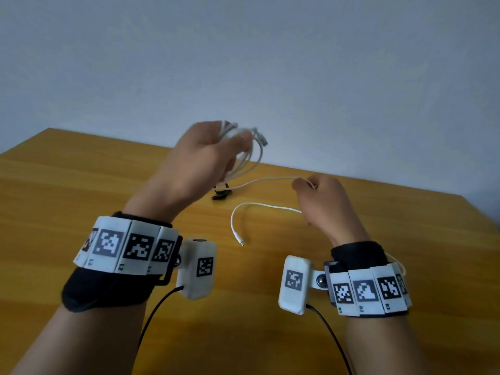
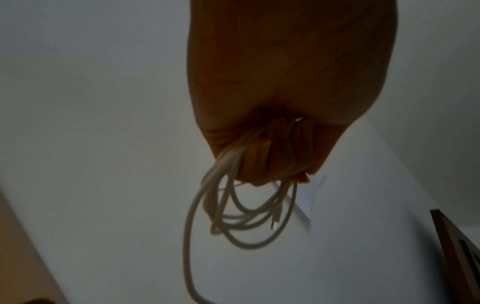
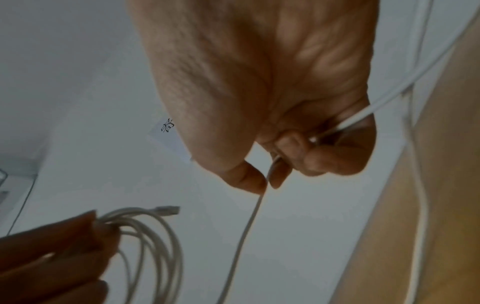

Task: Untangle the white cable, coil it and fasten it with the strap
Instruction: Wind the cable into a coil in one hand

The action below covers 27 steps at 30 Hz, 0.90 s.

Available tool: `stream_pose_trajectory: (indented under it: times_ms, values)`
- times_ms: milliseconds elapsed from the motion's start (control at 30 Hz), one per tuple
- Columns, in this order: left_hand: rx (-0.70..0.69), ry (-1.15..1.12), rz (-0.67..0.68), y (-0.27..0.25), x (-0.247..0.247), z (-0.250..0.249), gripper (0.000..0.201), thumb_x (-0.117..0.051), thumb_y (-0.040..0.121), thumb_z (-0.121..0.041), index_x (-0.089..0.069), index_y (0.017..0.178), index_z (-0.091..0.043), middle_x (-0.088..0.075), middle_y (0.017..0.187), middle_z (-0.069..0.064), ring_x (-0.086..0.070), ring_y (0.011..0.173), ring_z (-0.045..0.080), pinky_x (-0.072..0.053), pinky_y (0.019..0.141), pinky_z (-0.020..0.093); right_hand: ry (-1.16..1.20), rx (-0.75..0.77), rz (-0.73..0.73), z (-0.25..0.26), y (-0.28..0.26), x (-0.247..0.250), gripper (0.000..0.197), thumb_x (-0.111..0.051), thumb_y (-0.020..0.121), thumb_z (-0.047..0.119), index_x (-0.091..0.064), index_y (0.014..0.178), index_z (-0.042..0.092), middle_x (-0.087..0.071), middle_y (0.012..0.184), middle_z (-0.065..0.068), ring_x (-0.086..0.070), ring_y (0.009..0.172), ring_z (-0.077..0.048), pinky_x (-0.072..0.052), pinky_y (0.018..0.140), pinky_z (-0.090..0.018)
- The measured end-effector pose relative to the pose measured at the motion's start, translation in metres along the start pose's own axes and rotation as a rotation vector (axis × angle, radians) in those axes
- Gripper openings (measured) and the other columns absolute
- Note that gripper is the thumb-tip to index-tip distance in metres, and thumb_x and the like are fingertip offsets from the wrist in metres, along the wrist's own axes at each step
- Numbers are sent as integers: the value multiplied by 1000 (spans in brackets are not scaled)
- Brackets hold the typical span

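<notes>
Head view first: we see both hands raised above the wooden worktop, which stands against a pale wall. Our left hand is curled round a bundle of loops of the white cable, holding it up in the air; the left wrist view shows those loops hanging from the closed fingers, somewhat blurred. From the bundle a single strand runs across to our right hand, which pinches it between thumb and forefinger, as the right wrist view shows at the fingertips with the cable passing through them. Past that hand the free tail curves down, and its small plug lies on the worktop between our wrists. One larger plug sticks out from the coiled bundle. A black strap rests on the worktop just beyond the hands, below the hanging loops. Each wrist wears a band of printed markers.
</notes>
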<state>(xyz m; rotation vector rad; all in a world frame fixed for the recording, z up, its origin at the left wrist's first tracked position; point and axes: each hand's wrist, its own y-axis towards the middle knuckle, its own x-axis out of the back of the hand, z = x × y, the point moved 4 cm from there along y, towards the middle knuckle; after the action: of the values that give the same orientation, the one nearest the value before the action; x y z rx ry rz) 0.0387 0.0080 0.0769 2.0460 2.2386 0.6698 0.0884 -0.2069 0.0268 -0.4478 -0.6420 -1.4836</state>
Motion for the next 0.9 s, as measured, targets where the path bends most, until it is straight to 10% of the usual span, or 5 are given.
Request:
stream_pose_trajectory:
  times_ms: [300, 433, 600, 700, 900]
  values:
    - [107, 159, 233, -1, -39, 8, 49, -48, 104, -37, -56, 72, -1, -69, 56, 2, -55, 50, 18, -46, 56, 33, 435, 157, 80, 37, -10, -7, 34, -36, 111, 16, -64, 93, 13, -43, 69, -2, -43, 42, -14, -47, 52, -38]
    - [33, 120, 222, 2, -46, 9, 46, -42, 106, -43, -55, 67, -21, -54, 55, -9, -48, 53, 10, -43, 56, 29, 474, 220, 162, 52, -19, -15, 32, -38, 111, 16, -59, 87, 15, -45, 62, 1, -43, 44, -18, -47, 47, -36]
    - [167, -37, 95, 3, -43, 14, 35, -45, 100, -44, -51, 81, -15, -54, 70, -5, -50, 63, 12, -43, 68, 34, 434, 249, 219, 56, -23, -20, 39, -38, 111, 19, -58, 79, 12, -49, 51, 7, -47, 46, -21, -53, 50, -43]
    - [98, 31, 57, 0, -43, 7, 46, -43, 106, -40, -43, 72, -9, -45, 57, -1, -44, 49, 7, -40, 56, 19, 408, 256, 305, 60, -28, -26, 40, -36, 112, 18, -65, 89, 3, -57, 55, 0, -54, 50, -23, -61, 58, -55]
    - [57, 89, 18, 4, -40, 13, 44, -41, 107, -39, -41, 74, -10, -42, 53, 1, -40, 49, 14, -37, 51, 31, 331, 225, 325, 58, -30, -27, 42, -38, 112, 23, -65, 91, -2, -66, 63, -9, -66, 56, -36, -60, 70, -60]
